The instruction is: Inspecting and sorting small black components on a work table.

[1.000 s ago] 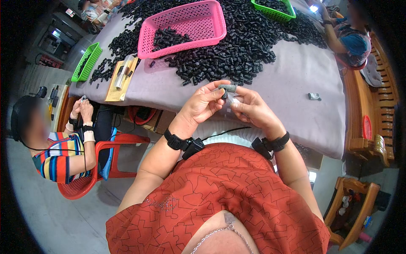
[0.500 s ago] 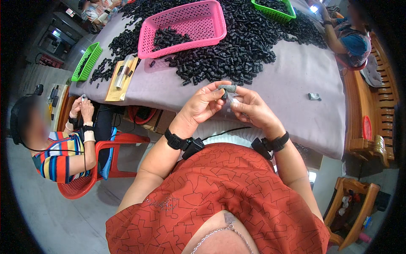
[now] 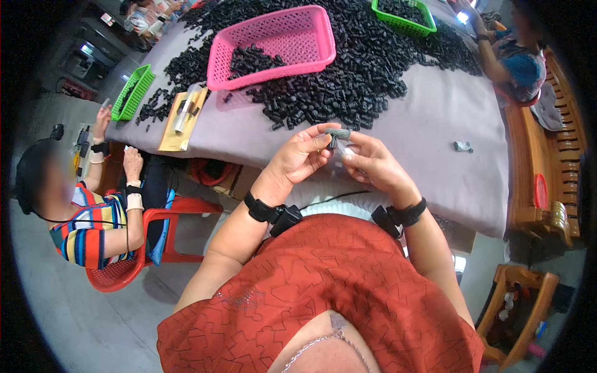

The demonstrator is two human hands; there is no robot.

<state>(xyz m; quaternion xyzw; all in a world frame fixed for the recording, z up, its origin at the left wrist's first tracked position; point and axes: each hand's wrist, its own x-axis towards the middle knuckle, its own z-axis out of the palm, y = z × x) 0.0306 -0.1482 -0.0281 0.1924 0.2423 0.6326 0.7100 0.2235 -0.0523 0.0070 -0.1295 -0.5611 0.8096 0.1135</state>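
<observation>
Both hands meet just above the near edge of the counter (image 3: pixel 435 124), which is covered in a grey cloth. The left hand (image 3: pixel 298 158) has its grip clamped, thumb and forefinger pinched on a small dark part (image 3: pixel 334 142) held between the two hands; the forefinger tip wears a grey finger cot (image 3: pixel 339 133). The right hand (image 3: pixel 370 165) closes its fingers on the same part from the other side. Just beyond the grip lies a heap of small black parts (image 3: pixel 348 87), and farther beyond, to the left, a pink basket (image 3: pixel 273 43) holding a few of them. Well left of the grip lies a flat tan packet (image 3: pixel 180 115) beside a green basket (image 3: pixel 132 92). To the right of the grip, apart on the cloth, sits one small grey piece (image 3: pixel 462 146).
</observation>
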